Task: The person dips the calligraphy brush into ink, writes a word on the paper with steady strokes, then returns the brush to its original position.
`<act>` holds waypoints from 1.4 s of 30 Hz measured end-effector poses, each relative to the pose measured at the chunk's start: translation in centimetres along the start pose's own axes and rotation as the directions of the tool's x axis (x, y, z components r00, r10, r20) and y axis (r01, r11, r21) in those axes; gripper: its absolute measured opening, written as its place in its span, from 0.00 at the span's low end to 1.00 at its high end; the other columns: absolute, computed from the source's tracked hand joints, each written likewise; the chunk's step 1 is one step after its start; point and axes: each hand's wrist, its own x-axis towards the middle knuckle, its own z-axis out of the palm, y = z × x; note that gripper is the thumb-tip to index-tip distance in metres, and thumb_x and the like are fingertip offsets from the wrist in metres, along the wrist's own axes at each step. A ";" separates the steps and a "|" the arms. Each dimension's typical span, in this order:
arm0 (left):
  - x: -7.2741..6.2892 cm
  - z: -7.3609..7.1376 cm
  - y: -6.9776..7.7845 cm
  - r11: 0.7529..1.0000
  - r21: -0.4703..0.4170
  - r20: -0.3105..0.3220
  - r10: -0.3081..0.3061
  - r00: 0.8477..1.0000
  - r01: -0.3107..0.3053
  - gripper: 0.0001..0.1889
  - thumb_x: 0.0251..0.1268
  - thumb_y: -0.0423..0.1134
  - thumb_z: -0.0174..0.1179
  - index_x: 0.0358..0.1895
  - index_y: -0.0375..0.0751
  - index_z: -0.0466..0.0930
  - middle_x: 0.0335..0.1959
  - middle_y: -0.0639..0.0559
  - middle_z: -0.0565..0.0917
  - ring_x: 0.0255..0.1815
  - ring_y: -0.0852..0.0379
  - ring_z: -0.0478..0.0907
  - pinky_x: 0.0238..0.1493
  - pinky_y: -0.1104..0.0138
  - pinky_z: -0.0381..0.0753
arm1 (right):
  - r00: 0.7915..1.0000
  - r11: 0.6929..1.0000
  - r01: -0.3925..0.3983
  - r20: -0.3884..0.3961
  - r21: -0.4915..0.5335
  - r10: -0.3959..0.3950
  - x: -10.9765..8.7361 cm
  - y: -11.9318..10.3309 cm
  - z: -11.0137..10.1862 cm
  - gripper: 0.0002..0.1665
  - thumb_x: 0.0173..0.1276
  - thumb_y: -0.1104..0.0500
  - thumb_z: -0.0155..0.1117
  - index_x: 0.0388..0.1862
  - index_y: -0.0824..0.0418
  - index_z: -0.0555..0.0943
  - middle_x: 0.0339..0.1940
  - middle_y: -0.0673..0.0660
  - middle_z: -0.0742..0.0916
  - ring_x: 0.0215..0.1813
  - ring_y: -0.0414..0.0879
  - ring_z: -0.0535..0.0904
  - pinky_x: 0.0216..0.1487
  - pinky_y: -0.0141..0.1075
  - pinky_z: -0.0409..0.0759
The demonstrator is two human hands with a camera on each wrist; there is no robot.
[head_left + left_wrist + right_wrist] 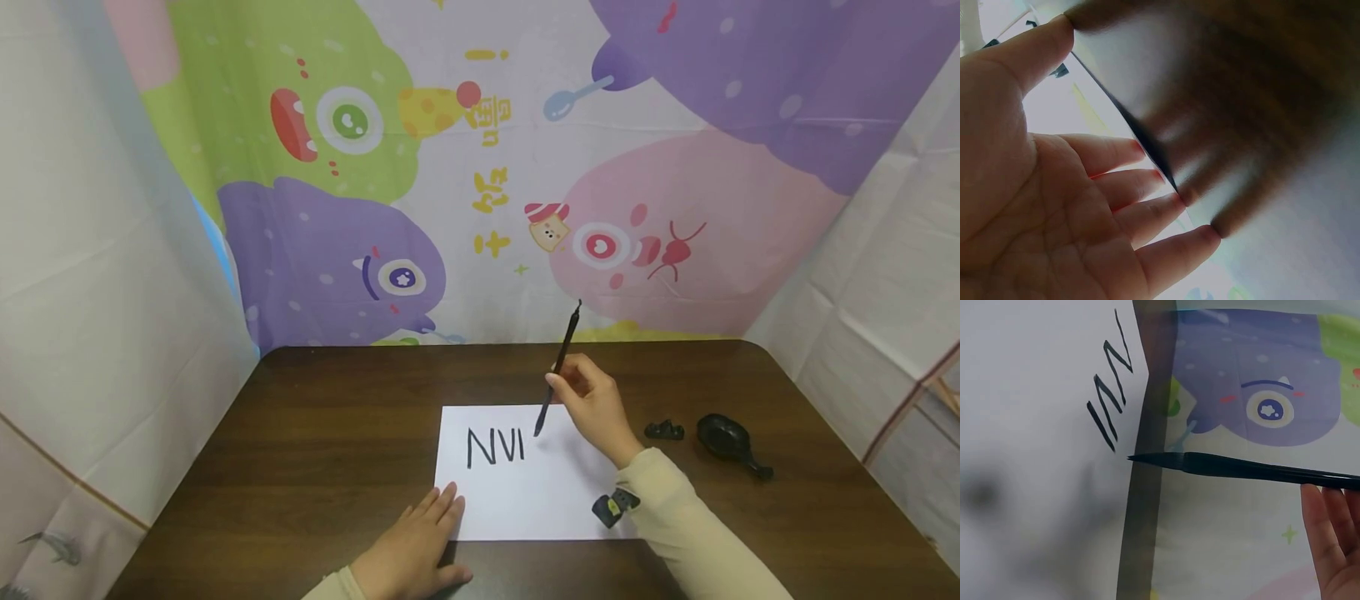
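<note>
My right hand (pixel 596 408) pinches a black writing brush (pixel 566 342) partway along its handle, between thumb and fingers. The brush slants, with its dark tip close over the white sheet of paper (pixel 525 508), just right of the last stroke. Black strokes reading like "NVI" (pixel 495 447) run along the upper left of the sheet. In the right wrist view the brush (pixel 1235 470) points toward the strokes from the side. Fingers straight, my left hand (pixel 412 533) lies flat at the paper's lower left edge. The left wrist view shows its palm (pixel 1035 231) and fingertips down on the surface.
A small black brush rest (pixel 664 430) with a wavy top sits right of the paper. Beyond it lies a black dish with a handle (pixel 723 437). The dark wooden table (pixel 315 450) ends at a cartoon-printed curtain (pixel 510 308). White cloth walls (pixel 877 275) flank both sides.
</note>
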 end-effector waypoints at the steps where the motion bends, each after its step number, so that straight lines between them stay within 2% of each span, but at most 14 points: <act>1: 0.0 0.0 0.0 1.000 0.001 0.000 0.000 1.000 0.000 0.46 0.56 0.61 0.65 0.72 0.37 0.64 0.76 0.40 0.61 0.76 0.36 0.59 0.67 0.38 0.66 | 1.000 1.000 -0.005 -0.005 0.001 0.005 0.0 0.4 0.1 0.06 0.64 0.74 0.63 0.39 0.76 0.76 0.28 0.67 0.81 0.27 0.30 0.77 0.30 0.32 0.85; 6: 0.1 0.1 -0.1 1.000 0.003 -0.005 0.002 1.000 -0.002 0.46 0.55 0.62 0.65 0.72 0.37 0.64 0.76 0.40 0.61 0.76 0.36 0.59 0.66 0.38 0.66 | 0.998 0.999 -0.038 -0.043 0.008 0.038 -0.2 3.0 0.8 0.07 0.64 0.73 0.64 0.39 0.74 0.77 0.30 0.66 0.83 0.28 0.45 0.82 0.31 0.33 0.86; 8: 0.1 0.0 -0.1 1.000 0.005 -0.008 0.004 1.000 -0.004 0.46 0.55 0.61 0.66 0.72 0.37 0.64 0.76 0.40 0.62 0.75 0.36 0.60 0.66 0.38 0.66 | 0.997 0.999 -0.043 -0.060 0.026 0.044 -0.2 3.7 1.0 0.07 0.64 0.72 0.65 0.39 0.73 0.77 0.30 0.65 0.84 0.30 0.48 0.84 0.31 0.35 0.86; 14: 0.0 -0.1 0.1 1.000 0.007 -0.014 0.001 1.000 -0.001 0.46 0.55 0.61 0.66 0.72 0.37 0.64 0.76 0.40 0.62 0.75 0.36 0.60 0.66 0.38 0.66 | 0.996 0.999 -0.005 -0.093 0.041 0.009 -0.2 4.7 1.6 0.07 0.64 0.69 0.66 0.39 0.71 0.78 0.31 0.63 0.84 0.34 0.32 0.83 0.32 0.36 0.86; 17: -0.1 -0.1 0.1 1.000 0.010 -0.020 0.003 1.000 -0.003 0.45 0.55 0.61 0.66 0.72 0.37 0.64 0.76 0.40 0.62 0.75 0.36 0.60 0.66 0.38 0.66 | 0.995 0.999 0.008 -0.101 0.032 -0.004 -0.1 4.9 1.8 0.07 0.64 0.69 0.66 0.39 0.70 0.78 0.30 0.62 0.84 0.34 0.30 0.82 0.32 0.36 0.87; 21: -0.1 0.0 0.0 1.000 0.018 -0.026 0.008 1.000 -0.008 0.46 0.55 0.61 0.66 0.72 0.37 0.64 0.76 0.40 0.62 0.75 0.36 0.60 0.66 0.38 0.67 | 0.995 1.000 -0.006 -0.100 0.014 0.007 -0.2 4.7 2.1 0.06 0.64 0.68 0.66 0.39 0.69 0.79 0.31 0.62 0.84 0.34 0.30 0.81 0.33 0.37 0.87; 26: -0.1 0.0 0.0 1.000 0.024 -0.034 0.014 0.999 -0.013 0.46 0.55 0.61 0.66 0.72 0.37 0.64 0.76 0.40 0.62 0.75 0.36 0.60 0.66 0.38 0.67 | 0.994 1.000 0.000 -0.105 -0.020 -0.003 -0.2 2.3 2.1 0.06 0.63 0.73 0.65 0.37 0.73 0.78 0.30 0.65 0.84 0.33 0.32 0.80 0.33 0.43 0.87; 28: -0.2 -0.1 0.0 1.000 0.023 -0.032 0.014 0.999 -0.013 0.46 0.55 0.61 0.66 0.72 0.37 0.64 0.76 0.40 0.62 0.75 0.36 0.60 0.66 0.38 0.67 | 0.995 0.999 0.006 -0.102 -0.035 -0.009 -0.2 1.6 2.1 0.06 0.62 0.74 0.65 0.37 0.74 0.77 0.30 0.66 0.83 0.32 0.38 0.82 0.33 0.41 0.87; 33: -0.1 -0.2 0.1 1.000 0.006 -0.013 0.003 1.000 -0.003 0.46 0.56 0.61 0.66 0.72 0.37 0.64 0.77 0.41 0.61 0.75 0.36 0.59 0.67 0.38 0.66 | 0.996 0.998 0.011 -0.084 -0.068 -0.017 -0.3 1.5 2.0 0.06 0.62 0.74 0.65 0.38 0.74 0.77 0.31 0.66 0.83 0.32 0.58 0.83 0.33 0.31 0.85; 36: -0.1 -0.2 0.1 1.000 0.001 -0.003 -0.002 1.000 0.002 0.46 0.56 0.61 0.65 0.73 0.38 0.63 0.77 0.41 0.61 0.76 0.36 0.59 0.67 0.38 0.66 | 0.997 0.996 0.004 -0.073 -0.084 -0.010 -0.3 1.4 2.0 0.07 0.62 0.74 0.65 0.38 0.75 0.78 0.32 0.66 0.84 0.33 0.59 0.83 0.33 0.30 0.85; 42: -0.1 -0.2 0.1 1.000 -0.005 -0.001 -0.003 1.000 0.003 0.46 0.56 0.61 0.65 0.73 0.38 0.64 0.77 0.41 0.61 0.76 0.36 0.59 0.67 0.38 0.65 | 0.998 0.992 -0.008 -0.064 -0.124 0.000 -0.5 1.6 2.1 0.06 0.62 0.73 0.66 0.37 0.72 0.78 0.31 0.64 0.84 0.33 0.52 0.82 0.34 0.30 0.84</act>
